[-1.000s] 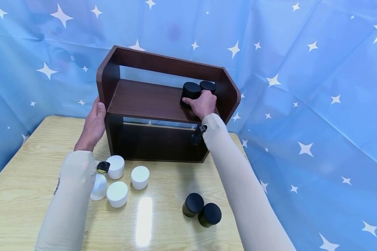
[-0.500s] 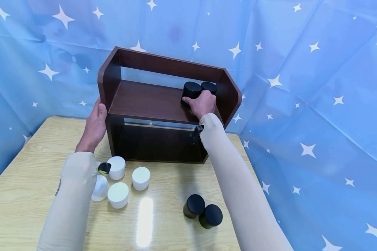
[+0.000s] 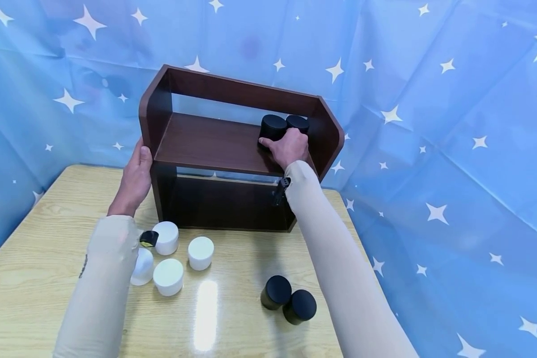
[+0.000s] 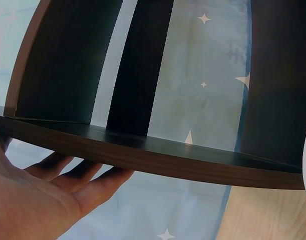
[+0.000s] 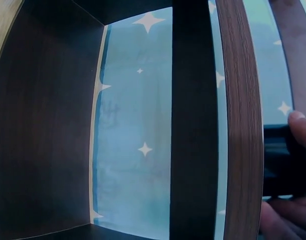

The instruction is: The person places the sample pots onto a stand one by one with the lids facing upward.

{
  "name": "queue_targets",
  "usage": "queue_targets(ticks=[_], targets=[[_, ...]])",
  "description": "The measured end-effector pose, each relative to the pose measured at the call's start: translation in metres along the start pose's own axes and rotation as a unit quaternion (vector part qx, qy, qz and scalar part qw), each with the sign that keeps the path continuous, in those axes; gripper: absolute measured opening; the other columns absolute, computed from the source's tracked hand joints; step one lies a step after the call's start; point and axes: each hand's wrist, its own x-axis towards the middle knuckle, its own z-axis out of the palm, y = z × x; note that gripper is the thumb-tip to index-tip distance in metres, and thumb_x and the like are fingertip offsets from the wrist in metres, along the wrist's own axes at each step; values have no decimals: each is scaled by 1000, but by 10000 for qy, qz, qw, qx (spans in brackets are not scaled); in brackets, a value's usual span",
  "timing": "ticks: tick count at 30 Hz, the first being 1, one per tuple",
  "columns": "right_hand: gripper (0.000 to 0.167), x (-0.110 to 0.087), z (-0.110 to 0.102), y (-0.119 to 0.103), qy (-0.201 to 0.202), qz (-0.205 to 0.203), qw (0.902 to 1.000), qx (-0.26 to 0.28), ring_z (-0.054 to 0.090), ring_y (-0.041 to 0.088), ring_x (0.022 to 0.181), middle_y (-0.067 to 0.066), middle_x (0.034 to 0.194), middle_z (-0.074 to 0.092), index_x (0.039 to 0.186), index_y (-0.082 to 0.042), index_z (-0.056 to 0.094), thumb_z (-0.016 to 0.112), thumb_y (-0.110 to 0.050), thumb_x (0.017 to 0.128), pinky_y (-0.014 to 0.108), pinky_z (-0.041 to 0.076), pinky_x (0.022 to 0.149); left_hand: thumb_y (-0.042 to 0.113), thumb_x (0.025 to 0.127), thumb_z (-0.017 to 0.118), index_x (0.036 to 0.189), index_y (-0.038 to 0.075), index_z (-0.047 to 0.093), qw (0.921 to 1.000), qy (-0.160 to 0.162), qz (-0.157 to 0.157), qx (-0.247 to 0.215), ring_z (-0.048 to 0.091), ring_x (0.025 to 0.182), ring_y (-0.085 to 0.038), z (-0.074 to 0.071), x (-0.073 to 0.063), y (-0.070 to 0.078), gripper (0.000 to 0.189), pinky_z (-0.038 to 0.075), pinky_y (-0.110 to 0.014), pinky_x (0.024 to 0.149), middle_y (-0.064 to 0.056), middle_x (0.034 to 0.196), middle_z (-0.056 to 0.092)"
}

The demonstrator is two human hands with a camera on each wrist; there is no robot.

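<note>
A dark brown two-tier shelf [image 3: 206,144] stands at the back of the table. My left hand [image 3: 134,179] rests against the outer face of its left side panel; in the left wrist view the fingers [image 4: 100,187] lie nearly straight along that panel. On the upper board, near the right end, my right hand [image 3: 290,148] grips a black round jar [image 3: 273,127], thumb on its left side. A second black jar [image 3: 297,123] stands right beside it, partly hidden by the hand. The right wrist view shows fingers either side of the gripped black jar [image 5: 280,162].
Two more black jars [image 3: 276,292] stand together at the table's front right. Several white jars cluster near my left forearm, including one upright white jar [image 3: 200,252] and one tilted white jar [image 3: 142,268]. A blue star-patterned curtain [image 3: 429,149] hangs behind and to the right.
</note>
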Motion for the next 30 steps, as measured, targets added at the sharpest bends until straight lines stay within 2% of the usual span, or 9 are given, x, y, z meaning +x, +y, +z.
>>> queue_targets(ticks=[9,18,26,30], targets=[[60,-10,-13,11,-111,-316,9989,338,58,28,111,14,121,70,122,-4,67,78,-50,85,41,55,102,68,101,12,156,52,-2,10000,75,-5,-15,0,159,-33,2,-2,0,60,2,-72,122,0,172,5],[55,-32,-27,25,-288,-775,9928,869,65,24,104,11,112,72,120,-7,63,81,-45,83,40,60,92,67,101,13,157,52,-3,10000,39,-18,-19,0,159,-33,3,-1,0,60,2,-72,122,0,172,4],[58,-61,-39,39,-440,-1144,9801,1564,67,21,98,8,107,74,118,-10,64,83,-49,80,40,58,93,66,101,12,157,51,-2,10000,2,52,33,1,159,-34,2,0,-1,59,3,-72,122,-1,172,6],[56,-78,-42,52,-722,-1427,9638,2132,69,22,103,8,112,72,121,-9,63,84,-41,81,42,57,97,66,101,12,157,50,-4,10000,-38,57,55,0,159,-34,1,1,-1,60,3,-72,122,-1,172,4]])
